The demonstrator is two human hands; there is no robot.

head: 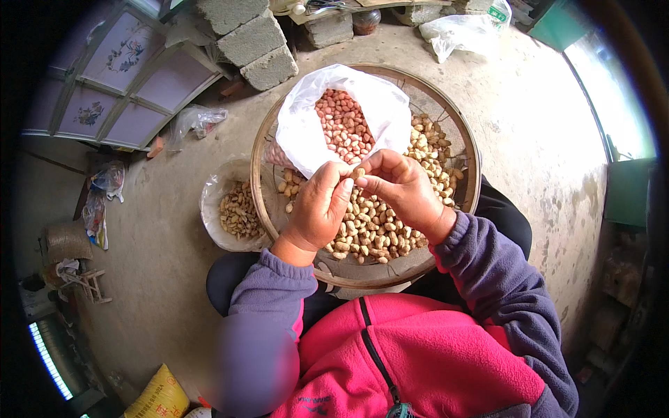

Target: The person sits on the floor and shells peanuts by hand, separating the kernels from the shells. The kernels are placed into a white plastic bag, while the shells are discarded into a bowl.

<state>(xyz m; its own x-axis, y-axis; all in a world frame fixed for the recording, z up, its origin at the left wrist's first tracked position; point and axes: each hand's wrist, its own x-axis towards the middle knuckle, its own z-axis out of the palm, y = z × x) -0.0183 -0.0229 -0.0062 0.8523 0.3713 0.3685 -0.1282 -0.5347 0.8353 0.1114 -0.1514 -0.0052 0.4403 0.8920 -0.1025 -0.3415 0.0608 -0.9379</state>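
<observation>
Between the fingertips of my left hand (pixel 319 206) and my right hand (pixel 405 188) is one peanut in its shell (pixel 357 173). Both hands pinch it, just in front of a white plastic bag (pixel 384 104) holding shelled reddish peanut kernels (pixel 345 125). The bag stands open on a round wooden-rimmed sieve (pixel 473 172). Unshelled peanuts (pixel 376 227) lie on the mesh beneath my hands and along the right side. To the left, a plastic-lined container (pixel 211 230) holds empty-looking shell pieces (pixel 240 209).
The sieve rests by my knees (pixel 504 214) above a concrete floor (pixel 151 224). Concrete blocks (pixel 258 49) are stacked beyond it. Cabinet doors (pixel 120 78) lean at upper left, near a clear plastic bag (pixel 196 123). A wooden stool (pixel 86 285) and a yellow sack (pixel 159 394) are at the left.
</observation>
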